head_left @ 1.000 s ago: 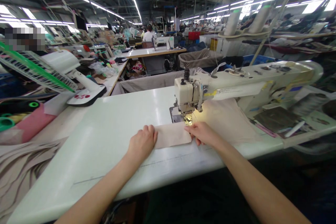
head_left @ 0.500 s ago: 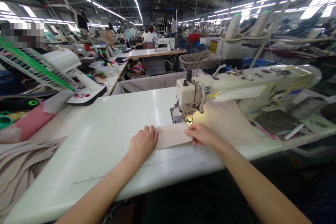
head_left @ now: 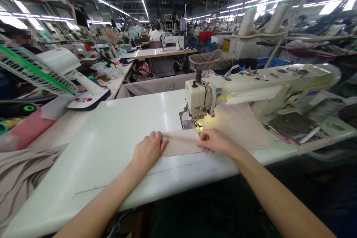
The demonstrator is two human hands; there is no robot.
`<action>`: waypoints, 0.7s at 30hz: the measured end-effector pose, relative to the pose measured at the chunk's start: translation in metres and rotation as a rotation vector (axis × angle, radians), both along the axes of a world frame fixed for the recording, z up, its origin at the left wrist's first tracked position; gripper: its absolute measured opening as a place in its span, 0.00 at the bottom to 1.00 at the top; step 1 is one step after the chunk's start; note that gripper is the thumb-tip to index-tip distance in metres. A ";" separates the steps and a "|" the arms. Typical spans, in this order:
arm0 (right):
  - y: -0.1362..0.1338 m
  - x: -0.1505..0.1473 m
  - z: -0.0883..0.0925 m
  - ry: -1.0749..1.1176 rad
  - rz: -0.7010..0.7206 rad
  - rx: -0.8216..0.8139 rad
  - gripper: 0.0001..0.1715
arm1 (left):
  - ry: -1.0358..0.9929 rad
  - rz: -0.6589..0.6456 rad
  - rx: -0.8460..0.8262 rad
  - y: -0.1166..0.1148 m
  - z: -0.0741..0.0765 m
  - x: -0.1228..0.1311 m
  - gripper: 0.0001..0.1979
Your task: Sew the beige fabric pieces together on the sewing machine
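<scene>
Hands apart: left hand (head_left: 147, 151) flat on fabric piece (head_left: 181, 143), right hand (head_left: 215, 141) pinching edge (by sewing machine (head_left: 198, 99)).

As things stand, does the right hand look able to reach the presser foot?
Probably yes: the right hand touches the fabric piece just before the presser foot, with nothing lying between.

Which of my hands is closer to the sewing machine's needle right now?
Right. The right hand pinches the fabric piece just in front of the needle; the left hand rests on its left end, farther off.
</scene>
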State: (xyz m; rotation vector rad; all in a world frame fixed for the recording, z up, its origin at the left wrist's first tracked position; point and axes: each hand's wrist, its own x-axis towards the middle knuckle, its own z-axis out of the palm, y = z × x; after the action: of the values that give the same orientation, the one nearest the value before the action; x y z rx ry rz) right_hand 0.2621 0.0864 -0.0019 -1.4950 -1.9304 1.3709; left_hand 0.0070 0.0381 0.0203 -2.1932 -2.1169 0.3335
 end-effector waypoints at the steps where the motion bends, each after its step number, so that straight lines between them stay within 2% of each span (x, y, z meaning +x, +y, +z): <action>1: 0.000 0.000 0.000 -0.004 0.002 0.004 0.12 | 0.001 -0.001 0.000 0.000 0.000 0.000 0.18; 13: -0.003 0.002 0.003 -0.050 0.037 0.092 0.10 | 0.002 -0.003 0.018 -0.001 -0.001 -0.001 0.17; 21: -0.005 0.002 0.013 -0.100 0.089 0.151 0.10 | 0.001 -0.003 0.015 0.000 0.000 0.000 0.17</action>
State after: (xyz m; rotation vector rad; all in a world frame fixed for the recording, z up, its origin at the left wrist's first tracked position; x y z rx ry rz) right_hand 0.2637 0.0816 0.0106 -1.4471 -2.1341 1.1763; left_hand 0.0068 0.0377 0.0206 -2.1873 -2.1086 0.3172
